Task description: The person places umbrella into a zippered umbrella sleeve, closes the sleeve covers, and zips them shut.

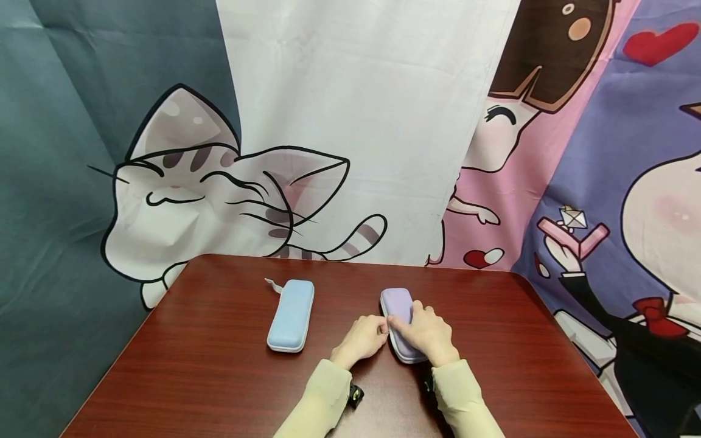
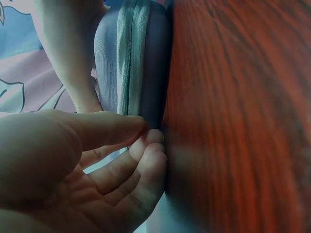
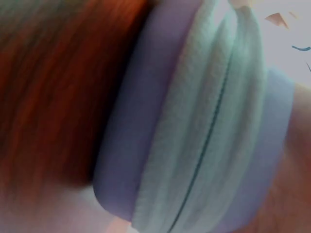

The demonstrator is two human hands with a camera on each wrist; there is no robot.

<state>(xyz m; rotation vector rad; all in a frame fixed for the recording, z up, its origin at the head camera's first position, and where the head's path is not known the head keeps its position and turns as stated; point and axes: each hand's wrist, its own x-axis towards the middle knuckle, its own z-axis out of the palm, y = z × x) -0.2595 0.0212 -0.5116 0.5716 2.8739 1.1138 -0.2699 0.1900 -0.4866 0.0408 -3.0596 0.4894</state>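
Observation:
A lilac zippered case lies lengthwise on the table. My right hand holds it from above, thumb across the top and fingers over the right side. At its left side is my left hand. In the left wrist view, the left thumb and curled fingertips meet at the pale zipper, pinching there; the zipper pull itself is hidden by the fingers. The right wrist view shows the case's near end close up, with the zipper line closed there.
A light blue case of the same shape lies to the left, a pale strap sticking out at its far end. Both stand on a dark red wooden table. Printed cartoon cloth hangs behind the table's far edge.

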